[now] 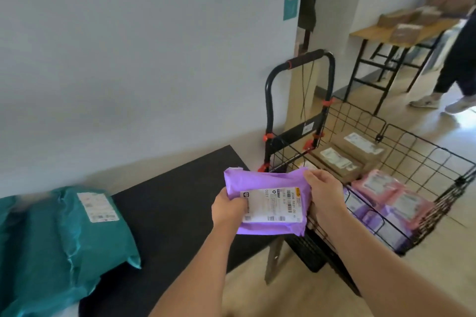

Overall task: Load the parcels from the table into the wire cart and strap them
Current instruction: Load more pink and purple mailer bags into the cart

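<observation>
Both my hands hold a purple mailer parcel (262,183) with a white shipping label in the air, over the black table's right edge and just left of the wire cart. My left hand (228,207) grips its left edge, and my right hand (324,194) grips its right edge. The black wire cart (422,152) stands to the right with an upright handle (300,59). Inside it lie brown cardboard boxes (345,156), pink parcels (386,188) and purple parcels (365,210). A large teal parcel (64,239) lies on the black table (167,213) at the left.
A grey wall runs behind the table. At the far right stands a wooden table (381,32) with cardboard boxes on it, and another person's legs and shoes (448,95) are beside it. Light wooden floor surrounds the cart.
</observation>
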`<act>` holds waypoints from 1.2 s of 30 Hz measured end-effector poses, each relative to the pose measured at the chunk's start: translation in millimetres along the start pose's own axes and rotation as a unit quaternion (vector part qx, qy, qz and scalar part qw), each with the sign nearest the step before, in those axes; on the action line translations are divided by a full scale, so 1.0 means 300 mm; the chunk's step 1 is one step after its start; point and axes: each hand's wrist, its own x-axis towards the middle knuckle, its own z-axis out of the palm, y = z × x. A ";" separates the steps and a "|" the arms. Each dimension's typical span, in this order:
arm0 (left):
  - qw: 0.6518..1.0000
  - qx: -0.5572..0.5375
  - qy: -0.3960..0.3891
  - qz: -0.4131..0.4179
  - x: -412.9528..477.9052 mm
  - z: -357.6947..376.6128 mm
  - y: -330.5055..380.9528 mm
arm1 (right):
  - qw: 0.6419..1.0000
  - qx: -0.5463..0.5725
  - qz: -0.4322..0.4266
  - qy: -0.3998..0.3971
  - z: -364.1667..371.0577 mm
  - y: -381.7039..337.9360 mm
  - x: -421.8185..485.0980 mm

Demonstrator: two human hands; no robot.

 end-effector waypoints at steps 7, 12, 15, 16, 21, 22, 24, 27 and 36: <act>0.999 -0.020 -0.029 -0.027 -0.015 0.220 0.029 | 0.999 -0.006 0.027 0.032 -0.182 0.042 0.056; 0.998 -0.003 -0.065 -0.013 0.000 0.380 0.063 | 0.996 -0.073 0.046 0.024 -0.281 0.077 0.110; 0.997 0.009 -0.074 0.000 0.028 0.476 0.086 | 0.992 -0.098 0.077 0.020 -0.342 0.075 0.182; 0.997 0.011 -0.078 0.003 0.041 0.509 0.096 | 0.991 -0.105 0.086 0.015 -0.361 0.075 0.211; 0.994 0.013 -0.113 0.000 0.108 0.695 0.143 | 0.985 -0.130 0.110 0.009 -0.459 0.096 0.368; 0.993 0.007 -0.119 0.000 0.119 0.730 0.156 | 0.985 -0.134 0.111 0.011 -0.477 0.100 0.405; 0.991 0.003 -0.132 -0.009 0.152 0.797 0.179 | 0.984 -0.134 0.118 0.019 -0.509 0.105 0.481; 0.987 0.016 -0.156 -0.027 0.206 0.885 0.201 | 0.982 -0.141 0.126 0.020 -0.546 0.107 0.582; 0.977 0.043 -0.206 -0.028 0.308 1.201 0.285 | 0.979 -0.136 0.127 0.087 -0.732 0.064 0.863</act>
